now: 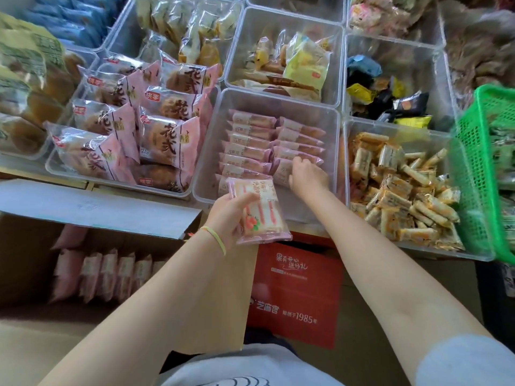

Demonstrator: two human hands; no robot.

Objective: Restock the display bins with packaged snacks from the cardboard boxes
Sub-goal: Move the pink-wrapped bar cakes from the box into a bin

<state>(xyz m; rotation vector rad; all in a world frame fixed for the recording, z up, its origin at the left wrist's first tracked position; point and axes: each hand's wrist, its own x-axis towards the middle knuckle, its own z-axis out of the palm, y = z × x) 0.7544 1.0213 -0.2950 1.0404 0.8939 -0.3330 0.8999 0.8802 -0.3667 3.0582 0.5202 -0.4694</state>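
A clear display bin (333, 126) in the middle holds two rows of pink snack packets (250, 143) standing on edge. My left hand (231, 215) grips one pink packet (260, 213) flat, just at the bin's near edge. My right hand (308, 176) reaches into the bin, with curled fingers on the nearest packet of the right row (299, 151). An open cardboard box (33, 263) at the lower left holds several more of the same pink packets (111, 274) in a row.
Clear bins surround the middle one: large pink pastry bags (133, 129) on the left, orange-wrapped bars (401, 190) on the right, yellow cakes (301, 65) behind. A green plastic basket (485, 168) stands at the far right. A red carton (295, 293) sits below the bins.
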